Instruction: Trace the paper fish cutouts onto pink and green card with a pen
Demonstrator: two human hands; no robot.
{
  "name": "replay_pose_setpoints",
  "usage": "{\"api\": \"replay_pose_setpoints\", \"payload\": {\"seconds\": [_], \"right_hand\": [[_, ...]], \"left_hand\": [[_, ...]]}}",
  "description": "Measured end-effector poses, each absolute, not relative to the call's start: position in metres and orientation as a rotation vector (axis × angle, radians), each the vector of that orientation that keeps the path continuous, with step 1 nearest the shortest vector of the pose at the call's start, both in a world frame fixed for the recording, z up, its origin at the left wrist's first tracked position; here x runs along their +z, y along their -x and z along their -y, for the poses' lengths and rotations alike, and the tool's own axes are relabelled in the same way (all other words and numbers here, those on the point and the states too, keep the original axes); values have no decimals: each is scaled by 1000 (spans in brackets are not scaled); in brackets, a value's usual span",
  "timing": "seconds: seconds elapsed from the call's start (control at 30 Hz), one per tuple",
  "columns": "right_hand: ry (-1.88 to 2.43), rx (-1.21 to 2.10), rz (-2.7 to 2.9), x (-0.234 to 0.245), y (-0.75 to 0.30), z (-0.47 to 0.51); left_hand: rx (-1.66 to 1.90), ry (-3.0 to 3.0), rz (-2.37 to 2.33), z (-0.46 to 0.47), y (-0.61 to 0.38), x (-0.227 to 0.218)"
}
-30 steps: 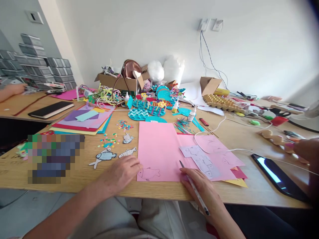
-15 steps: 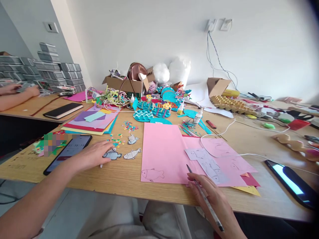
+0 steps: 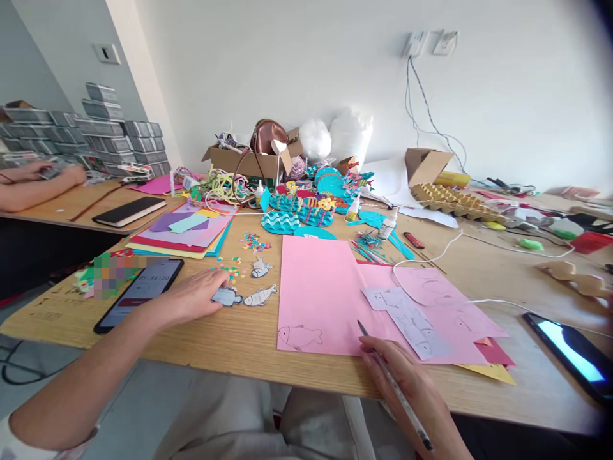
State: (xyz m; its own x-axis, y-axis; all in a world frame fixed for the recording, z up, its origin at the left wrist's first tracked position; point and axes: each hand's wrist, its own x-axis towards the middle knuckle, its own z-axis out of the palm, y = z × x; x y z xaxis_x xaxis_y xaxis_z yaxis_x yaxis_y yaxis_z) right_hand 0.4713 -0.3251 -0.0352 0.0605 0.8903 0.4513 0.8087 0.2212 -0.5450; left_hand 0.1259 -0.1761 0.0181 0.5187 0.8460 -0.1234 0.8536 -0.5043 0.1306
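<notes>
My left hand (image 3: 198,294) rests low over the table, its fingers closed at the end of a grey-blue paper fish cutout (image 3: 227,296); the fingertips are partly hidden. Two more cutouts, a white fish (image 3: 261,296) and a grey fish (image 3: 261,267), lie just right of it. A pen (image 3: 393,383) is gripped in my right hand (image 3: 405,377), tip up and left, over the lower edge of a pink sheet (image 3: 316,287). That sheet bears a pencilled fish (image 3: 300,337) at its bottom left corner. Right of it, pale fish-drawn paper pieces (image 3: 405,322) lie on more pink paper.
A phone with a timer (image 3: 138,294) lies beside my left forearm, another phone (image 3: 567,351) at far right. Coloured paper (image 3: 186,236), confetti (image 3: 232,268), glue bottles (image 3: 387,225) and blue crafts (image 3: 282,222) cover the back. A white cable (image 3: 431,300) crosses the pink paper. Another person's hands (image 3: 43,176) work at left.
The view has shifted slightly, so things sit a little further right. My left hand has moved a bit over the grey-blue fish, covering more of it. My right hand keeps the pen almost still.
</notes>
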Motion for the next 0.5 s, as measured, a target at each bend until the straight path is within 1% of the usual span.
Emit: {"api": "replay_pose_setpoints", "payload": {"seconds": [0.23,0.37,0.5], "right_hand": [[1622,154,1913,-22,-470,322],[1609,146,1887,-19,-468,323],[1593,144,1852,-21,-468,324]], "left_hand": [[-3,-2488,-1433,179,-125,17],[53,-2497,-1353,176,-126,18],[32,-2542,-1280,172,-127,15]]}}
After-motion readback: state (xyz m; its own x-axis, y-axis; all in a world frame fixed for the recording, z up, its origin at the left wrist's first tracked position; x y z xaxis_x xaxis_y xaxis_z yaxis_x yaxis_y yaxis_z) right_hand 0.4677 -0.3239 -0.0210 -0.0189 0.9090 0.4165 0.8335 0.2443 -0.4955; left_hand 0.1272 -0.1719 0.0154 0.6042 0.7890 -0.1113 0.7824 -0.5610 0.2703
